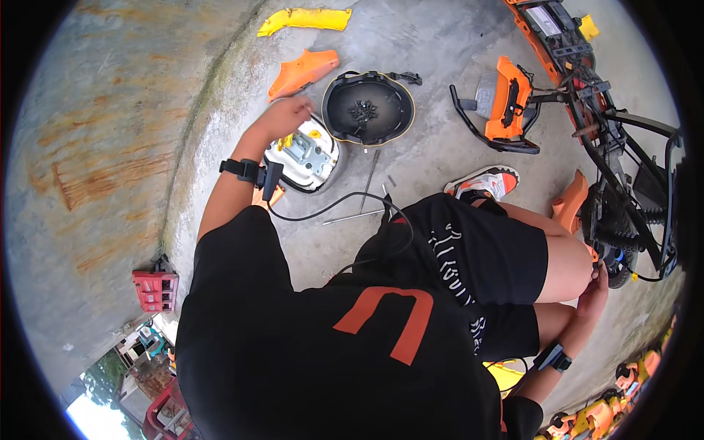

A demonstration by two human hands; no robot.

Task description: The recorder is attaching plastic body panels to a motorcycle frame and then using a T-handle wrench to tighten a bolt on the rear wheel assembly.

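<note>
My left hand (292, 116), fingers curled, hovers over the upper end of an upturned white seat (315, 165) with metal and yellow fittings; whatever it holds is too small to make out. Just right of it rests an upside-down black helmet (367, 92) with small dark fasteners (363, 111) inside. An orange panel (304, 70) lies beyond the hand. Low at the right, my right hand (592, 293) is closed beside my bent knee, at something small, orange and black by a wheel (622, 273); its grip is partly hidden.
A dark vehicle frame (598, 103) fills the right side, beside an orange-black part (506, 95) and loose orange panel (568, 198). Metal rods (345, 218) lie on the concrete. A yellow panel (308, 20) is at the top, a red crate (154, 290) by the left wall.
</note>
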